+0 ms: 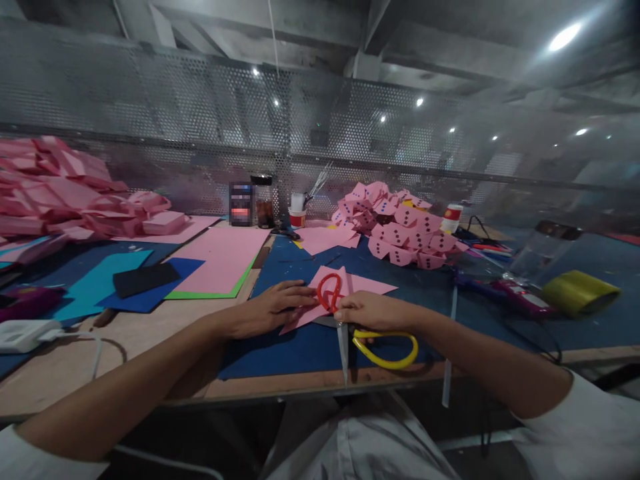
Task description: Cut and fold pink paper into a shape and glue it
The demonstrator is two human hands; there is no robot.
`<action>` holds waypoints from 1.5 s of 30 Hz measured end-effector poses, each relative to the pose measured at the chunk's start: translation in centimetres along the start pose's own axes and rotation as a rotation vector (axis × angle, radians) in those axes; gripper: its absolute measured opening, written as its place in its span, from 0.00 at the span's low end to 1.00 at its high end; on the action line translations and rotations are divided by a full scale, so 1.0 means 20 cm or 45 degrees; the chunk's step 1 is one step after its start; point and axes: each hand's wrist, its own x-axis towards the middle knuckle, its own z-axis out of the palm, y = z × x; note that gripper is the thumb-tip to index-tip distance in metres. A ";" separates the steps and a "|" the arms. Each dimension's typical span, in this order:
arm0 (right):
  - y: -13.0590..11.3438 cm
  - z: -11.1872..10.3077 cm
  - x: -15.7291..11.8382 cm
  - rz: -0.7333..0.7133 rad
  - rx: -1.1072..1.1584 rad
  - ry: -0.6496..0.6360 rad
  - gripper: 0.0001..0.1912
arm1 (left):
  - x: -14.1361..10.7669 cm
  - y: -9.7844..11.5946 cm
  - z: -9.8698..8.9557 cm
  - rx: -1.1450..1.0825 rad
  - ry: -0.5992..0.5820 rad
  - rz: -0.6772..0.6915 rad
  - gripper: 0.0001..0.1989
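Note:
Pink paper (370, 284) with pointed corners lies on the blue mat in front of me. My left hand (273, 308) rests flat over its left side, fingers stretched toward the red scissor handles. My right hand (373, 310) is closed on the red-handled scissors (343, 347), near where handles and blades meet; the blades point toward the table's front edge and the red loops lie over the paper. Beside and below my right hand is a yellow loop handle (393, 361); its blades are hidden. A grey edge shows beneath the paper.
Pink folded paper is heaped at the left (65, 193) and spotted pink pieces (405, 230) at the back right. Coloured sheets (220, 260), a dark-lidded jar (263, 207), a white power strip (27, 335), a yellow roll (575, 293) and a clear jar (543, 250) surround the work area.

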 end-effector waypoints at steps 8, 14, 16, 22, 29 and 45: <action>0.00 0.01 0.01 0.025 0.065 -0.004 0.18 | 0.00 0.00 -0.02 -0.012 -0.034 0.012 0.25; 0.00 0.01 0.01 0.016 0.054 -0.022 0.19 | 0.00 0.00 -0.02 -0.031 -0.043 -0.024 0.25; 0.00 0.01 0.00 -0.010 0.018 -0.030 0.19 | -0.01 0.00 -0.02 -0.033 -0.038 -0.020 0.25; -0.02 0.01 0.00 0.010 0.057 -0.011 0.18 | -0.01 -0.01 -0.02 -0.028 -0.015 -0.006 0.25; -0.04 0.03 0.00 0.060 0.106 -0.011 0.18 | -0.01 0.00 -0.02 -0.040 -0.033 -0.016 0.25; -0.06 0.03 -0.01 0.130 0.173 -0.037 0.17 | -0.02 0.00 -0.01 -0.035 -0.046 -0.050 0.25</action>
